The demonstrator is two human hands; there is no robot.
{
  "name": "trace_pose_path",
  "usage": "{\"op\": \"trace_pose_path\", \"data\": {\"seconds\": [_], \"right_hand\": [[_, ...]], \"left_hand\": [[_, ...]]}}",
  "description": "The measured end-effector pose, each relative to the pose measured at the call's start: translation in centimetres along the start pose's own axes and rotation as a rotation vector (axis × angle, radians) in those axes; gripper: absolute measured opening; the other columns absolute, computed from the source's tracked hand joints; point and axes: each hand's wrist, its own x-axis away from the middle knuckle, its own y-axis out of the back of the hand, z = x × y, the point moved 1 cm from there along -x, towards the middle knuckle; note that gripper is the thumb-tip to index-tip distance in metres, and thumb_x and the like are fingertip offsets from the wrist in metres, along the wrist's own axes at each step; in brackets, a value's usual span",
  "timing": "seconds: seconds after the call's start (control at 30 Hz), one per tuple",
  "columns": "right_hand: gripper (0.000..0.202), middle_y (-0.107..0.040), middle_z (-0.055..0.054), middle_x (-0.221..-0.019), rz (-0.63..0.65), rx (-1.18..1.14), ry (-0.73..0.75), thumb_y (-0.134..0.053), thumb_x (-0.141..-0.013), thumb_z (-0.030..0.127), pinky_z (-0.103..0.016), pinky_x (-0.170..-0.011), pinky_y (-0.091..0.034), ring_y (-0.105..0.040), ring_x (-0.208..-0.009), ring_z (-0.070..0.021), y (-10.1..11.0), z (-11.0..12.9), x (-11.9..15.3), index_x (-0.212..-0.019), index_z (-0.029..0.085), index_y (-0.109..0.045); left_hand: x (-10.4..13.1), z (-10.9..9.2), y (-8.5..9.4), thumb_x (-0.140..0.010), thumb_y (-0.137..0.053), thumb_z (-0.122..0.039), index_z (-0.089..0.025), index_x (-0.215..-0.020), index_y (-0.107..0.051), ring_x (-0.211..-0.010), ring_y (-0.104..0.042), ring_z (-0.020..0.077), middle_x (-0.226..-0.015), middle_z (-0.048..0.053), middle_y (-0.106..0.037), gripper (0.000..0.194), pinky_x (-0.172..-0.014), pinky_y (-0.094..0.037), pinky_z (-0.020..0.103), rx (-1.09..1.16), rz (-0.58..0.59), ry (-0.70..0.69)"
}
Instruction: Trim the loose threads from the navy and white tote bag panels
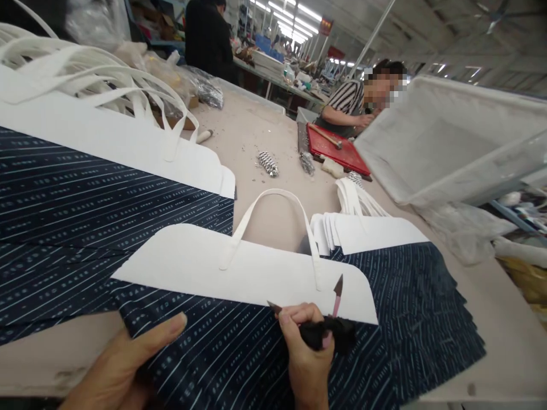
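Before me lies a bag panel [200,330] of navy striped printed fabric, with a white top band [265,279] and a white looped strap handle [280,192]. My left hand [123,359] grips the panel's left edge, thumb on top and fingers hidden underneath. My right hand [305,347] is closed around a black-gripped pointed tool [314,336] over the fabric, just below the white band. One dark tip pokes out left of the fingers. A second dark point on a pink shaft [337,299] sticks up behind the hand; I cannot tell whether both belong to one tool.
Similar panels are stacked at left [85,199] and fanned out at right [414,307]. On the table [239,125] lies a checkered roll [268,163]. Farther back are a red tray [342,151] with a hammer [327,136], a white bin [453,136] and two people.
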Motion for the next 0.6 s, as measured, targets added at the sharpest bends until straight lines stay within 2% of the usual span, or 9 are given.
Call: {"op": "trace_pose_path", "data": {"seconds": [0.1,0.17,0.27,0.37,0.6], "right_hand": [[0.024,-0.061,0.004,-0.061,-0.024,0.006,-0.019,-0.074,-0.077,0.021,-0.028,-0.067,-0.056,-0.060,-0.061,-0.0127,0.2,-0.1,-0.1,-0.062,0.020,-0.055],[0.024,-0.060,0.004,-0.061,-0.026,-0.008,-0.033,-0.074,-0.076,0.020,-0.027,-0.065,-0.056,-0.060,-0.060,-0.0127,0.3,-0.2,-0.1,-0.062,0.020,-0.054],[0.024,-0.059,0.004,-0.060,-0.028,-0.020,-0.038,-0.073,-0.076,0.019,-0.027,-0.063,-0.056,-0.059,-0.059,-0.0127,0.1,-0.1,-0.1,-0.062,0.020,-0.054],[0.024,-0.058,0.004,-0.059,-0.036,-0.035,-0.032,-0.072,-0.075,0.017,-0.026,-0.061,-0.055,-0.058,-0.058,-0.0123,0.0,0.1,-0.1,-0.060,0.020,-0.054],[0.026,-0.057,0.004,-0.061,-0.067,-0.098,-0.086,-0.072,-0.077,0.017,-0.030,-0.065,-0.057,-0.059,-0.061,-0.0134,0.7,-0.1,0.1,-0.060,0.020,-0.053]], "left_hand": [[0.2,1.7,-1.4,-0.060,-0.081,-0.008,-0.035,-0.133,-0.057,-0.104,-0.069,0.0258,-0.114,-0.007,-0.075,0.081,-0.079,-0.062,0.033,0.078,0.016,0.056],[0.2,2.4,-2.4,-0.062,-0.082,-0.011,-0.029,-0.127,-0.063,-0.110,-0.067,0.0261,-0.122,-0.002,-0.072,0.070,-0.083,-0.061,0.034,0.065,0.051,0.037],[0.4,3.3,-3.8,-0.070,-0.080,-0.017,-0.021,-0.118,-0.068,-0.117,-0.063,0.0269,-0.130,0.005,-0.067,0.049,-0.090,-0.058,0.036,-0.016,0.080,0.092],[0.5,3.9,-4.8,-0.073,-0.078,-0.020,-0.020,-0.116,-0.069,-0.117,-0.063,0.0271,-0.128,0.007,-0.068,0.044,-0.093,-0.057,0.038,-0.086,0.046,0.114],[-0.4,4.6,-4.4,-0.075,-0.073,-0.011,-0.022,-0.124,-0.065,-0.113,-0.065,0.0295,-0.123,0.008,-0.071,0.051,-0.101,-0.051,0.045,-0.043,0.032,0.159]]}}
